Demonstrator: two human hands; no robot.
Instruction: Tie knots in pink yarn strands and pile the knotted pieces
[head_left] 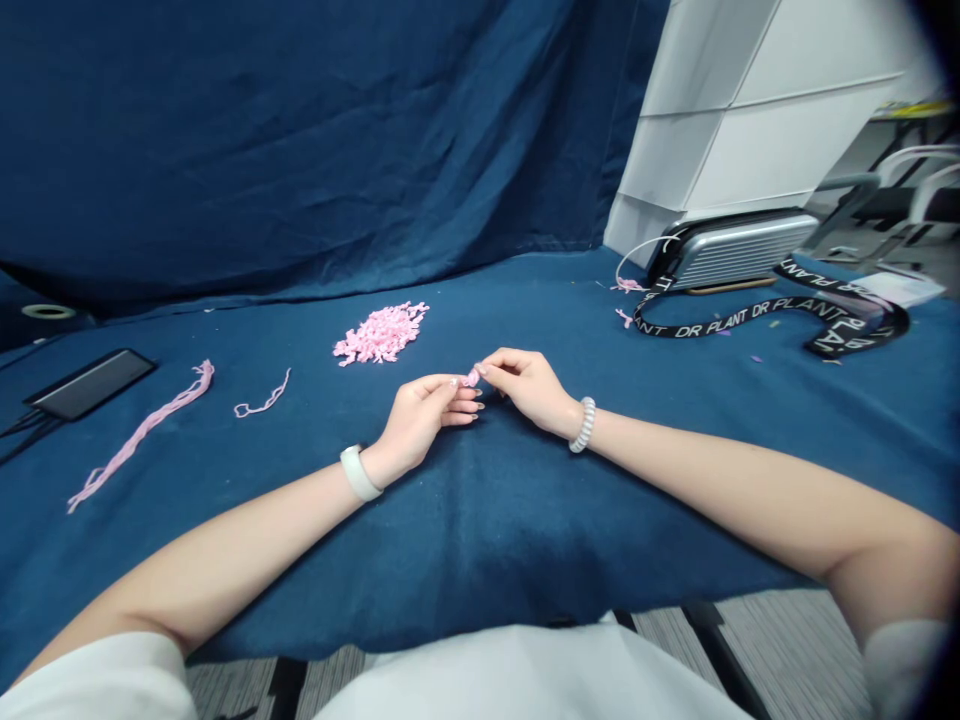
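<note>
2 bare hands meet low over the navy cloth (525, 540), close together at the centre of the view, with a small pink yarn piece (471, 377) between them. The right hand (526, 388) closes its thumb and forefinger in a narrow pinch on that piece, a grip that suits something so tiny, while its other fingers curl away. The left hand (417, 420) lies with its fingers (459, 405) loosely bent toward the same spot; its thumb either touches the piece or stops just beside it, and at this size I cannot tell which, so its grip stays unsettled. The left forearm (225, 555) and right forearm (750, 480) reach in from either side, apparently to steady the fingertips for such fine work. A white wristband (360, 473) sits behind the left hand and a coiled bracelet (583, 424) behind the right. Straight ahead, within easy reach, lies a heap of small pink knotted pieces (382, 333), much like the one in the pinch. Further left are a short pink cord (262, 396) and a longer pink plaited cord (142, 433), set apart, with a black phone-like device (90, 384) beyond them. To the right, a black "DR PLANT" lanyard (765, 312) curves in front of a silver ribbed case (739, 250).
</note>
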